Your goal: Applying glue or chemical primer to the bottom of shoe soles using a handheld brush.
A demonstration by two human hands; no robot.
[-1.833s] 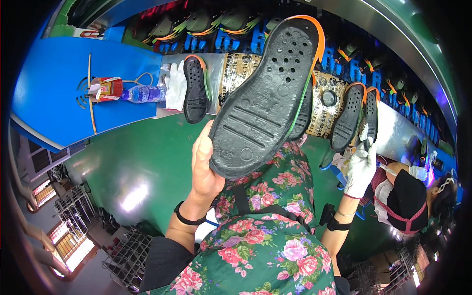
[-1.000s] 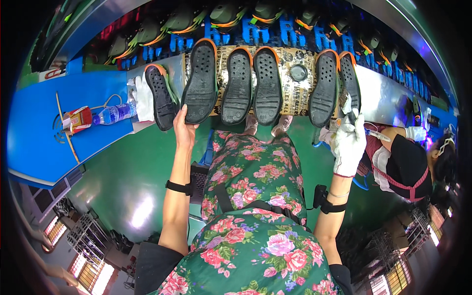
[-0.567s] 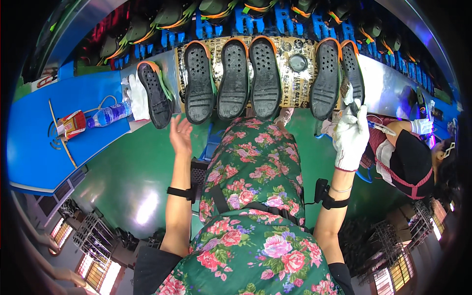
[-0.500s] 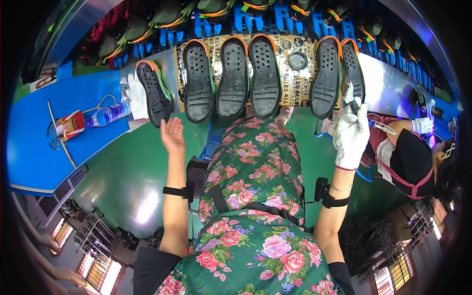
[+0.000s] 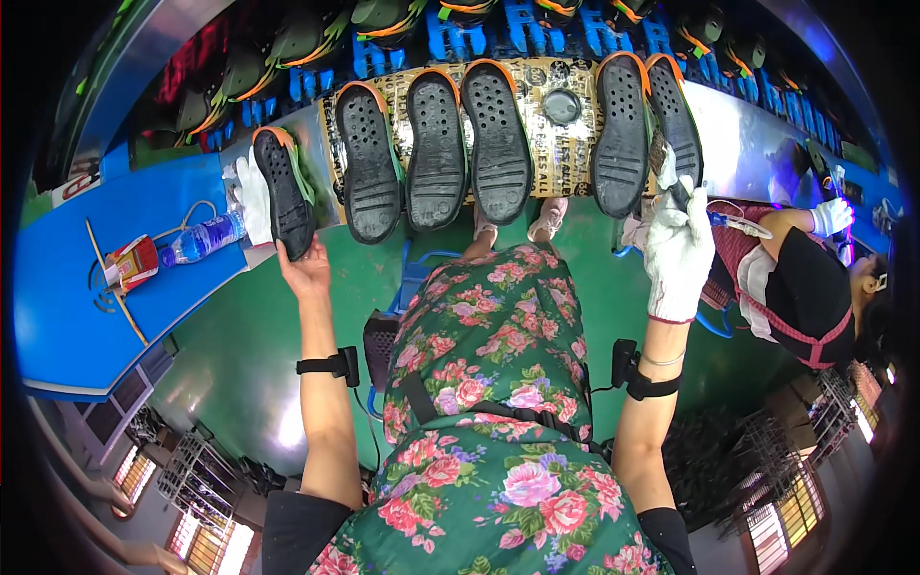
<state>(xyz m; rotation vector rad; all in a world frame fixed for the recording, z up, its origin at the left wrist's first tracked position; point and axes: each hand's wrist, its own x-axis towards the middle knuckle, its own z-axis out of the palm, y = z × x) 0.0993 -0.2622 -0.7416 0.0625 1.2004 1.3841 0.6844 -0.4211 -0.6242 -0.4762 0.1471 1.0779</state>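
At the left end of the worktop [image 5: 724, 132], the leftmost sole [image 5: 285, 196] lies with its near end past the near edge. The bare left hand [image 5: 305, 273] is at that end, fingertips apparently touching; whether they have closed cannot be told. In this inspector's judgement, a sound hold takes the side walls, thumb opposing fingers, clear of the white glove [image 5: 253, 199] beside the sole. Three soles [image 5: 438, 158] occupy the middle, their near ends also at the near edge; the arm should pass below them without nudging. Toward the right end, the gloved right hand [image 5: 678, 251] grips a brush [image 5: 663, 163] over the rightmost sole [image 5: 675, 110]; its bristles are best held off the soles meanwhile.

Compared with one second earlier: the left hand is off the second sole and at the leftmost; the right hand's grip is unchanged.
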